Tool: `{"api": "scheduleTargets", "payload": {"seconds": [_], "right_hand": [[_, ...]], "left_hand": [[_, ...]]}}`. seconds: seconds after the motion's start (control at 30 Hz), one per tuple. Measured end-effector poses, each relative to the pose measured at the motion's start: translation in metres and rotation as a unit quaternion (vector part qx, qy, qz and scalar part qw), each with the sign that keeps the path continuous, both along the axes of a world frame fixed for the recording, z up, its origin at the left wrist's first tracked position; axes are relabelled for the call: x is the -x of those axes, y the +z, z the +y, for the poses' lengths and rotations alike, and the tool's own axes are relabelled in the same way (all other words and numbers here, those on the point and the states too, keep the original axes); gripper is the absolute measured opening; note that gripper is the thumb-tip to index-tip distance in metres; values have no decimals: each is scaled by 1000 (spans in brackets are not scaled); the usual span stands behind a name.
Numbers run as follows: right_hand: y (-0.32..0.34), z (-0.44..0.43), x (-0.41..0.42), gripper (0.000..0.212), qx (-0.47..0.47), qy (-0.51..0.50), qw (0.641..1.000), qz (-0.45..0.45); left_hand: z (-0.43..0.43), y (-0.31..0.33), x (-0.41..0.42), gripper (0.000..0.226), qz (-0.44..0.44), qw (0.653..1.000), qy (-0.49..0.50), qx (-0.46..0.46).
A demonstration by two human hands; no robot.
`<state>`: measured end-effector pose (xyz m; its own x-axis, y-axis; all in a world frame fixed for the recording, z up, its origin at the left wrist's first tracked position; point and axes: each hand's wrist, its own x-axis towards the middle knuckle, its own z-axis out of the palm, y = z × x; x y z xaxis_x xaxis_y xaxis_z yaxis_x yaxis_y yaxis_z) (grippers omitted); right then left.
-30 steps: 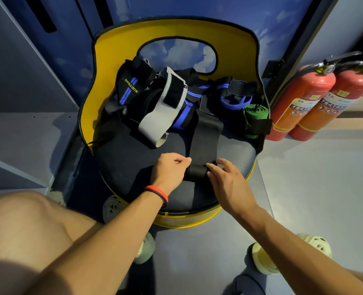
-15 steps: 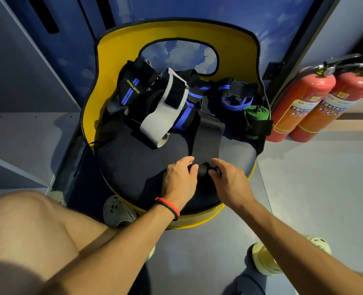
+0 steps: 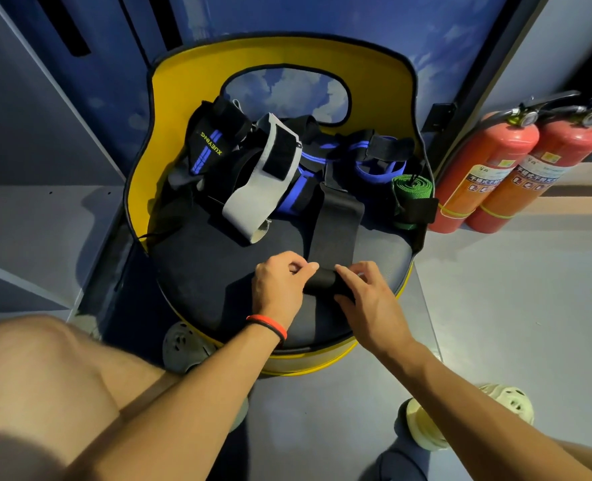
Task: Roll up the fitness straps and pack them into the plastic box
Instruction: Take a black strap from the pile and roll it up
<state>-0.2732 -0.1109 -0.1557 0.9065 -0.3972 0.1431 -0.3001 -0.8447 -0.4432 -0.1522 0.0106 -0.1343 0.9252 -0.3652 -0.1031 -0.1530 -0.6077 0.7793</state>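
Nearest the camera a bare knee (image 3: 44, 376) filled the lower left, and both forearms reached forward over the front edge of the seat (image 3: 211, 279); a red wristband (image 3: 268, 324) circled the left wrist. The left hand (image 3: 280, 286) pinched the left end of the black strap (image 3: 336, 223) with curled fingers and thumb; the right hand (image 3: 367, 296) curled over the right end. The strap's near end was wound into a tight roll lying crosswise between the hands on the black cushion; half a second earlier the hands had crowded together over the roll and hidden most of it, whereas now they sat apart at its ends and it showed plainly. The unrolled length ran flat away from the roll towards the heap; there the grey strap (image 3: 263, 189), the XUEYING strap (image 3: 211, 147) and the blue straps (image 3: 378, 161) lay as before; the green strap (image 3: 411, 185) stood rolled at the right edge. Beyond rose the yellow backrest (image 3: 190, 81); two fire extinguishers (image 3: 489, 175) stood to the right.
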Motion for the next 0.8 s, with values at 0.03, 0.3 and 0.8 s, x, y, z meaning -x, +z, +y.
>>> {"api": "scheduleTargets", "payload": {"seconds": [0.03,0.3,0.8], "right_hand": [[1,1,-3,52,-5,-15,1000,-6],[-7,18,-4,57,7,-68,997,-26],[8,-14,-7,38,-206,-17,978,27]], "left_hand": [[-1,1,1,20,-6,1000,1,-7],[-4,-5,33,45,-33,999,-16,-10],[23,-6,11,46,-19,997,-74,1]]}}
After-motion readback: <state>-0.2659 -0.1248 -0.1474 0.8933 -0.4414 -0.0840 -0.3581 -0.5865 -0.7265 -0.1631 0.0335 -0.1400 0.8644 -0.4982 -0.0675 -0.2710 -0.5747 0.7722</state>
